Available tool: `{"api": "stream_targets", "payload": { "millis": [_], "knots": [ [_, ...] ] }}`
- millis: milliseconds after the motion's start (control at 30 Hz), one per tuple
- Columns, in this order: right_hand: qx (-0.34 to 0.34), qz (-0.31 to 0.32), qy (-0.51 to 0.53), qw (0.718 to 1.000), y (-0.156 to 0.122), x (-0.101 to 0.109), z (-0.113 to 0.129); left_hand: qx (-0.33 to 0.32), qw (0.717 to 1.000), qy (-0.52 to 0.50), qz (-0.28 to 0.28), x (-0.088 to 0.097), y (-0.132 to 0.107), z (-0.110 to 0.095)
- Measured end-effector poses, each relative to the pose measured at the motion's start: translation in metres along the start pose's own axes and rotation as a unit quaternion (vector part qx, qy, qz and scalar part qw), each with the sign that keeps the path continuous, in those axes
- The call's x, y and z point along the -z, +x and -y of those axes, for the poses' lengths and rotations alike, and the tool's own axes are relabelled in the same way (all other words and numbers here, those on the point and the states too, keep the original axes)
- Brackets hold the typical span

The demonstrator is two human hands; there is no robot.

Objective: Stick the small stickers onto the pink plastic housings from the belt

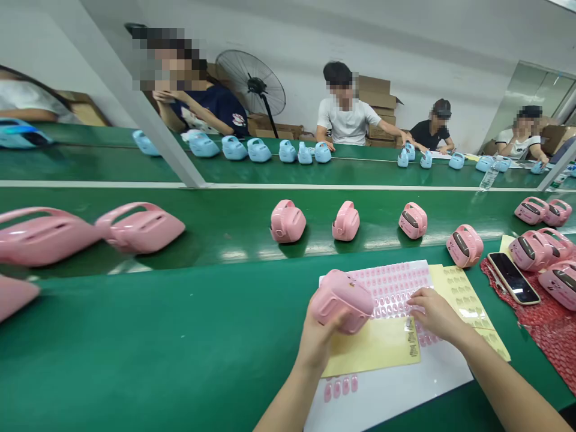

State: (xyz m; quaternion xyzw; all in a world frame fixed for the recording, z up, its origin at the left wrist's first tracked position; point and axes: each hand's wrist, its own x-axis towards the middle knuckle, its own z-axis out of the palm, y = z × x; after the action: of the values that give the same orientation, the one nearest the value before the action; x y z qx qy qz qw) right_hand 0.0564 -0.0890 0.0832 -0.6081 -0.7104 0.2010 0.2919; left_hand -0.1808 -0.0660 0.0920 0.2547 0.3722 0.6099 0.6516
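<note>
My left hand (317,339) is closed around a pink plastic device (342,300), held just above the green table. My right hand (432,312) rests on a sheet of small pink stickers (391,288), its fingertips pinching at the sheet; whether a sticker is between them is too small to tell. A yellow backing sheet (373,348) lies under both hands on a white sheet (405,384), which carries a few loose pink stickers (341,386).
Several pink devices (288,222) ride the green conveyor (225,222) beyond the sheets, with more grouped at the right (535,249) by a phone (513,277) on a red cloth (549,324). Blue devices (258,150) line the far belt, where other people sit. A fan (252,84) stands behind.
</note>
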Motion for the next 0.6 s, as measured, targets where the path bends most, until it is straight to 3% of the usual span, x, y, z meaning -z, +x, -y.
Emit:
{"api": "stream_targets", "payload": {
  "millis": [100,200,300,433,600],
  "knots": [
    [0.000,-0.043,-0.044,0.998,0.006,0.006,-0.013,0.034,0.998,-0.044,0.009,0.002,0.001,-0.006],
    [-0.024,-0.081,-0.070,0.994,0.034,0.013,-0.016,0.085,0.989,-0.119,-0.005,0.002,0.000,-0.012],
    [-0.055,-0.082,-0.074,0.992,0.065,0.013,-0.015,0.080,0.986,-0.145,-0.026,0.004,0.001,-0.015],
    [-0.047,-0.061,-0.064,0.995,0.083,0.005,-0.013,0.073,0.989,-0.127,0.034,0.010,0.006,-0.011],
    [-0.049,-0.062,-0.036,0.996,0.075,0.007,-0.009,-0.018,0.999,0.011,0.037,0.010,0.006,-0.003]
  ]
}}
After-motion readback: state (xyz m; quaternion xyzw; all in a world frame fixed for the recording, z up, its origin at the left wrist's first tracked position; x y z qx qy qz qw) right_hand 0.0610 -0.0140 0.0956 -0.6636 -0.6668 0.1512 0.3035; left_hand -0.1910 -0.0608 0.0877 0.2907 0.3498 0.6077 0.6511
